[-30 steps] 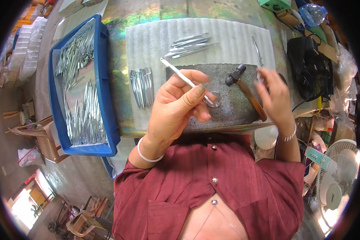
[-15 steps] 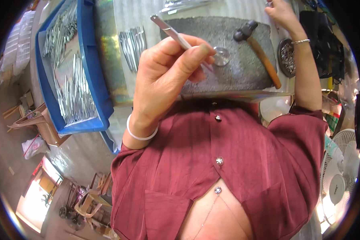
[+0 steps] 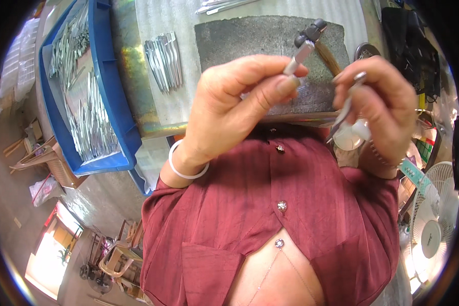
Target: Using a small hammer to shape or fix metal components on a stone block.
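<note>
My left hand (image 3: 239, 102) pinches a slim, flat silvery metal piece (image 3: 299, 57) between thumb and fingers, its end pointing up and to the right above the dark mat (image 3: 229, 43). To its right, my right hand (image 3: 387, 99) is closed on a thin metal tool (image 3: 343, 111), slightly blurred, with a rounded shiny top and a dark narrow lower end; its exact kind is unclear. The two pieces are apart. Behind my hands a ball-headed hammer (image 3: 311, 33) lies on the mat, the lower part of its wooden handle hidden by my right hand.
Left of the mat lies a row of slim metal pieces (image 3: 163, 62). A blue tray (image 3: 123, 97) farther left holds many more. Other strips (image 3: 224, 6) lie at the far edge. A round dark dish (image 3: 366, 51) and black bag (image 3: 405, 56) are at right; a fan (image 3: 429, 237) stands lower right.
My right hand has come back from the far right of the table toward my left hand, now with the thin tool in it. My left hand has shifted right with its metal piece.
</note>
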`<state>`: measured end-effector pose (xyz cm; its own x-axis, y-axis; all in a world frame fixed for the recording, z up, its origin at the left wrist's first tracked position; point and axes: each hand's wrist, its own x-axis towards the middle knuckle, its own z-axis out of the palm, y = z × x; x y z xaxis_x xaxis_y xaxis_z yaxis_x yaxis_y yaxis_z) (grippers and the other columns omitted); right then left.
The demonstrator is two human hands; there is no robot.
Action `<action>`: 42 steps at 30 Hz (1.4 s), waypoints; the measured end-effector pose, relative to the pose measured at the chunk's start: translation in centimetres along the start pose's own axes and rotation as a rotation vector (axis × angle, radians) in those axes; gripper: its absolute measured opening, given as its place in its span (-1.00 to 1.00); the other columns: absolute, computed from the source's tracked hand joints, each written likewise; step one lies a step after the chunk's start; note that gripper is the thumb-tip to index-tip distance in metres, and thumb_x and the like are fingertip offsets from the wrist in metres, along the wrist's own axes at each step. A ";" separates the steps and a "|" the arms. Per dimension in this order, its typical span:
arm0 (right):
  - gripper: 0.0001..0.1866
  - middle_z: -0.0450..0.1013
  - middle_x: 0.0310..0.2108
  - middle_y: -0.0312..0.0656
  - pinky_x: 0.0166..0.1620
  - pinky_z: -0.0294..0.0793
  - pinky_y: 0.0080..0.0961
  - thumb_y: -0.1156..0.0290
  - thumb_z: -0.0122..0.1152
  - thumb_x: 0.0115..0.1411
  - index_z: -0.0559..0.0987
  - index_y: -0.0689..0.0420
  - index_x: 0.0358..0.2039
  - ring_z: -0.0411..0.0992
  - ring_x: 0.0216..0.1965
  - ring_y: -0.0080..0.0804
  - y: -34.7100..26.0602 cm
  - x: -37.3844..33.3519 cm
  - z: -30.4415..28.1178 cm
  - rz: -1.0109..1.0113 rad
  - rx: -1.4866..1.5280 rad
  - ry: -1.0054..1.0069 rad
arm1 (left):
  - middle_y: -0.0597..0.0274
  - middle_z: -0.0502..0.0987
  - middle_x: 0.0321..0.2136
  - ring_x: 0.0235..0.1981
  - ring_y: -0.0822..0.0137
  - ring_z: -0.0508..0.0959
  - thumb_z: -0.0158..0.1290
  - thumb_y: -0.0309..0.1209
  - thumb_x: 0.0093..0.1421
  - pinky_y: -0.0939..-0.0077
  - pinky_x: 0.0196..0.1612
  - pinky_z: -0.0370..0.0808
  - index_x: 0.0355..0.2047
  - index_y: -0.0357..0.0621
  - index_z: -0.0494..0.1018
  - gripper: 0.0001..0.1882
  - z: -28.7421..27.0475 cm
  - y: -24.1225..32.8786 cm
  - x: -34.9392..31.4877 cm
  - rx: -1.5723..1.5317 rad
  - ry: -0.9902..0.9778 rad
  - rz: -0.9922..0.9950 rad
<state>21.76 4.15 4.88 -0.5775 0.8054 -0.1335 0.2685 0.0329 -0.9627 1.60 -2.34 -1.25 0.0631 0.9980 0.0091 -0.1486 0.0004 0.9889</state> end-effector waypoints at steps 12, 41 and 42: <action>-0.90 0.44 -0.51 -0.19 -0.48 0.37 -0.66 0.61 0.19 0.09 0.51 0.28 -0.34 0.41 -0.52 -0.55 2.1 0.6 3.5 -0.321 0.042 0.055 | 0.21 0.56 -0.46 -0.39 0.53 0.55 0.07 -0.56 0.16 0.64 -0.36 0.48 -0.31 -0.30 0.42 -0.90 0.4 -0.1 -1.4 -0.053 -0.005 0.017; -0.79 0.31 -0.72 -0.39 -0.77 0.02 -0.83 0.37 0.17 0.16 0.43 0.11 -0.58 0.11 -0.82 -0.79 3.6 2.5 3.4 0.365 0.646 0.027 | 0.31 0.50 -0.59 -0.60 0.58 0.52 0.07 -0.38 0.20 0.79 -0.61 0.42 -0.36 -0.25 0.39 -0.83 -0.5 1.3 0.7 -0.323 -0.303 -0.470; -0.79 0.30 -0.72 -0.40 -0.78 0.01 -0.84 0.36 0.16 0.16 0.43 0.10 -0.58 0.10 -0.83 -0.80 3.7 2.5 3.4 0.380 0.658 0.036 | 0.32 0.49 -0.60 -0.63 0.57 0.51 0.07 -0.37 0.20 0.79 -0.64 0.41 -0.37 -0.24 0.39 -0.83 -0.5 1.5 0.9 -0.335 -0.304 -0.516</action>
<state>18.73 4.27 0.15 -0.5086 0.7103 -0.4867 -0.0781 -0.6010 -0.7954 0.94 -1.43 0.17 0.4747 0.8027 -0.3611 -0.3194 0.5394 0.7791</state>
